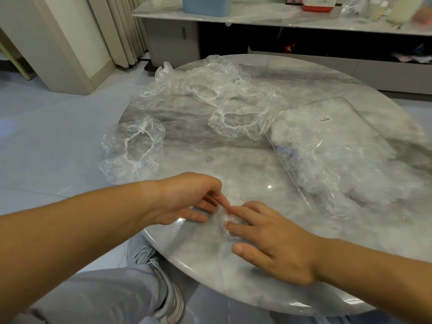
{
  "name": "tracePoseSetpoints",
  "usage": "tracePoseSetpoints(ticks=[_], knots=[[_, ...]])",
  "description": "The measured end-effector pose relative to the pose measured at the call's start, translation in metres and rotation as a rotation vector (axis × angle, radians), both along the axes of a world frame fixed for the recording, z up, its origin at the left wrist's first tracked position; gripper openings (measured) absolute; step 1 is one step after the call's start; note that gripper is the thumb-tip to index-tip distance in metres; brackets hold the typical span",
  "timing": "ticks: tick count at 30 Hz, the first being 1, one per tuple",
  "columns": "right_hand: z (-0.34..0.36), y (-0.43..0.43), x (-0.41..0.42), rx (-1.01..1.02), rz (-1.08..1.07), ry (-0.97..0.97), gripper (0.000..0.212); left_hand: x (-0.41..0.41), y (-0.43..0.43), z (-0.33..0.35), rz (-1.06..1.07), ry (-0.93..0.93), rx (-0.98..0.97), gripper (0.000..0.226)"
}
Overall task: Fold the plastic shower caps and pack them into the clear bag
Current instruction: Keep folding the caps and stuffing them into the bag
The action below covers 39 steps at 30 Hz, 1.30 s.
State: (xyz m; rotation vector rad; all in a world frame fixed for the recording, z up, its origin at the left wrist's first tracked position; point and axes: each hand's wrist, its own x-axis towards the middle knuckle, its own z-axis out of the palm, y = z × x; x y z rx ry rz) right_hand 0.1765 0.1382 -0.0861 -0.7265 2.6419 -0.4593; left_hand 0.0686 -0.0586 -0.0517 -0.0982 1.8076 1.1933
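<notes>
A crumpled clear shower cap [222, 218] lies at the near edge of the round marble table [233, 160], between my two hands. My left hand [187, 197] pinches its left side with curled fingers. My right hand [266, 237] presses flat on it with straight fingers. One open cap [133, 146] hangs over the table's left edge. Another [240, 120] lies mid-table, and a heap of several caps [205, 83] sits at the back. The clear bag [346, 155], holding folded caps, lies on the right.
A low marble-topped cabinet [280, 17] with a blue container [205, 5], bottles and a box stands behind the table. My knees and grey trousers [105, 295] are under the near edge. Curtains [124, 26] hang at the back left.
</notes>
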Motion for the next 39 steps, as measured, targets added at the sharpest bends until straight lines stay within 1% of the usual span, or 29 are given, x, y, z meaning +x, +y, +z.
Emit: tracePoseSetpoints(ticks=[2,4,6,7,9,10,12,13,15,17,19,21,23,25,26,28,30,32,34,36,39], knots=[[0.001,0.001,0.0,-0.086,-0.089,-0.111,0.059,0.004,0.007,-0.004,0.006,-0.022,0.034,0.033],[0.003,0.002,-0.001,-0.123,-0.159,-0.157,0.052,0.006,0.011,-0.008,0.022,-0.036,0.04,0.034],[0.001,0.003,0.0,-0.126,-0.197,-0.116,0.049,0.009,0.013,-0.009,0.017,-0.048,0.03,0.033],[0.0,0.004,0.001,-0.128,-0.219,-0.088,0.051,0.01,0.013,-0.008,0.017,-0.058,0.034,0.031],[0.002,0.005,0.001,-0.206,-0.318,-0.071,0.054,0.011,0.013,-0.003,0.052,-0.081,0.076,0.029],[0.006,0.004,0.001,-0.296,-0.398,-0.092,0.048,0.01,0.013,0.0,0.091,-0.094,0.122,0.03],[0.018,0.002,-0.002,-0.57,-0.622,-0.17,0.026,0.008,0.016,0.009,0.188,-0.12,0.253,0.037],[0.026,0.003,-0.005,-0.73,-0.747,-0.232,0.026,0.007,0.019,0.014,0.226,-0.12,0.321,0.039],[0.039,0.009,-0.011,-0.989,-0.933,-0.386,0.037,0.006,0.028,0.026,0.264,-0.072,0.435,0.036],[0.052,0.019,-0.013,-1.134,-1.045,-0.46,0.045,0.006,0.041,0.036,0.266,-0.01,0.518,0.029],[0.063,0.036,-0.011,-1.241,-1.106,-0.4,0.049,0.008,0.058,0.043,0.231,0.047,0.567,0.032],[0.071,0.058,-0.007,-1.302,-1.151,-0.28,0.05,0.013,0.079,0.049,0.15,0.111,0.584,0.04],[0.075,0.079,-0.001,-1.335,-1.172,-0.173,0.048,0.019,0.096,0.055,0.066,0.171,0.578,0.035],[0.077,0.106,0.009,-1.37,-1.171,-0.087,0.048,0.028,0.12,0.058,-0.042,0.215,0.533,0.029],[0.077,0.119,0.015,-1.381,-1.169,-0.046,0.049,0.033,0.13,0.056,-0.121,0.277,0.475,0.031],[0.075,0.144,0.023,-1.401,-1.174,0.017,0.057,0.038,0.141,0.05,-0.342,0.525,0.288,0.038],[0.07,0.17,0.033,-1.378,-1.181,0.05,0.064,0.044,0.151,0.039,-0.635,0.811,0.095,0.039],[0.061,0.192,0.043,-1.276,-1.159,0.01,0.061,0.051,0.156,0.024,-0.933,1.04,-0.091,0.045],[0.051,0.203,0.052,-1.129,-1.117,-0.087,0.06,0.057,0.16,0.01,-1.135,1.176,-0.228,0.05],[0.043,0.207,0.058,-0.971,-1.077,-0.161,0.065,0.061,0.164,0.0,-1.213,1.255,-0.353,0.054],[0.034,0.205,0.063,-0.755,-0.974,-0.207,0.066,0.062,0.166,-0.007,-1.229,1.332,-0.495,0.071]])
